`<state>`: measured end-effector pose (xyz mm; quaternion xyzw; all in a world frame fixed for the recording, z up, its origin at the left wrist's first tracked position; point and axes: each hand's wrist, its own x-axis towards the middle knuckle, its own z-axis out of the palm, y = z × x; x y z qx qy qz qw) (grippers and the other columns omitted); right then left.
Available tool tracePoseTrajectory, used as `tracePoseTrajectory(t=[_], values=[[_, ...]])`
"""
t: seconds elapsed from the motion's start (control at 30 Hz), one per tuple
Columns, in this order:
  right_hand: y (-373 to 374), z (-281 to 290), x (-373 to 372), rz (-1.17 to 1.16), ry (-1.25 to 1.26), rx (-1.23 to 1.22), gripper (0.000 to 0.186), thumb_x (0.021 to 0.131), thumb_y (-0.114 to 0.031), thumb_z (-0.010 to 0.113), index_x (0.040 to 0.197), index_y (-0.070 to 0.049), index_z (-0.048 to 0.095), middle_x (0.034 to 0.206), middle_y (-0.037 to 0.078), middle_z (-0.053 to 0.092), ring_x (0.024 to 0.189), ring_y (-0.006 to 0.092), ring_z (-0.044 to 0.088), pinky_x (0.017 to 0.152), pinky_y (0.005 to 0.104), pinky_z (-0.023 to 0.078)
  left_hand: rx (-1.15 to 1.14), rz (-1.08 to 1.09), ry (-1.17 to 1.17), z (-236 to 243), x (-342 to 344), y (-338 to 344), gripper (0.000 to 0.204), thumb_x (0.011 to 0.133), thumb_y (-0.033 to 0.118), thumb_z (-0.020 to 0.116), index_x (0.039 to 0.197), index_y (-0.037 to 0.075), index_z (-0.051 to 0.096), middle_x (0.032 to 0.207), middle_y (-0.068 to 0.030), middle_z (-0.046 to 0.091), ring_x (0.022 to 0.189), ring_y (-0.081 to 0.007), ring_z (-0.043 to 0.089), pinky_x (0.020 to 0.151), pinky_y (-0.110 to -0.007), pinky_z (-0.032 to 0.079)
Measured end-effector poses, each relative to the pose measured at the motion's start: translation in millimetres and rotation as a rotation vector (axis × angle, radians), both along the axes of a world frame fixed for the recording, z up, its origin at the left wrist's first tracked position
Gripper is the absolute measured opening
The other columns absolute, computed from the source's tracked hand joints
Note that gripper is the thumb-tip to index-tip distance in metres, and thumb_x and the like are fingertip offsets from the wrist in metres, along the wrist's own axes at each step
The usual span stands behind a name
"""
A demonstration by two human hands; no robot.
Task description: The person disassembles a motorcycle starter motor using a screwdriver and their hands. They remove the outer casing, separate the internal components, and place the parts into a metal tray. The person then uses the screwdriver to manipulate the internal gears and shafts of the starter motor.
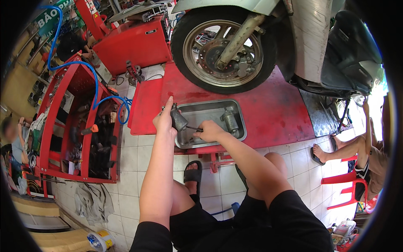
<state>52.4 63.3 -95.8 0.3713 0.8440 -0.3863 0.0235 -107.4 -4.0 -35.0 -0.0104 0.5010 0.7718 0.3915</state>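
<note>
My left hand (164, 119) is closed around a grey cylindrical motor (179, 121), holding it tilted over the left part of a metal tray (210, 145). My right hand (208, 130) grips a thin dark-shafted tool, seemingly a screwdriver (194, 128), whose handle is hidden in the fingers. Its shaft points left and meets the lower end of the motor. A second grey cylindrical motor (230, 120) lies in the right side of the tray, untouched. The tray rests on a red lift platform (277, 113) at its near edge.
A scooter's front wheel (224, 52) stands on the platform just beyond the tray. To the left are a red tool cart (86, 122) with a blue hose (94, 80) over it, and a grey cloth (94, 203) on the tiles. A person's leg (340, 150) and a red chair (346, 189) are at right.
</note>
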Motion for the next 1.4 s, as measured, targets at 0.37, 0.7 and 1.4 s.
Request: tracePoseTrajectory(t=[0.37, 0.7, 1.4], values=[[14, -5, 30, -0.146, 0.143, -0.017, 0.045, 0.09, -0.038, 0.066, 0.104, 0.004, 0.072, 0.097, 0.025, 0.071, 0.091, 0.0359, 0.067, 0.083, 0.043, 0.052, 0.094, -0.191, -0.238, -17, -12, 1, 0.036, 0.084, 0.032, 0.081, 0.094, 0.004, 0.061, 0.08, -0.011, 0.063, 0.064, -0.0227, 0.062, 0.057, -0.035, 0.056], [-49, 67, 49, -0.484, 0.713, -0.749, 0.066, 0.092, -0.05, 0.068, 0.125, 0.004, 0.049, 0.079, 0.006, 0.062, 0.043, 0.0023, 0.029, 0.038, 0.0224, 0.02, 0.108, -0.376, -0.127, -10, 25, 1, 0.068, 0.086, 0.068, 0.06, 0.099, 0.002, 0.059, 0.083, -0.0136, 0.064, 0.071, -0.0247, 0.064, 0.065, -0.037, 0.057], [-44, 57, 86, -0.837, 0.772, -0.029, 0.088, 0.082, -0.049, 0.075, 0.135, 0.012, 0.04, 0.119, 0.034, 0.061, 0.116, 0.0441, 0.061, 0.098, 0.0441, 0.049, 0.227, -0.675, -0.145, 16, 130, 19, 0.054, 0.096, 0.052, 0.058, 0.12, 0.004, 0.061, 0.11, -0.0117, 0.069, 0.1, -0.0268, 0.066, 0.093, -0.042, 0.053]])
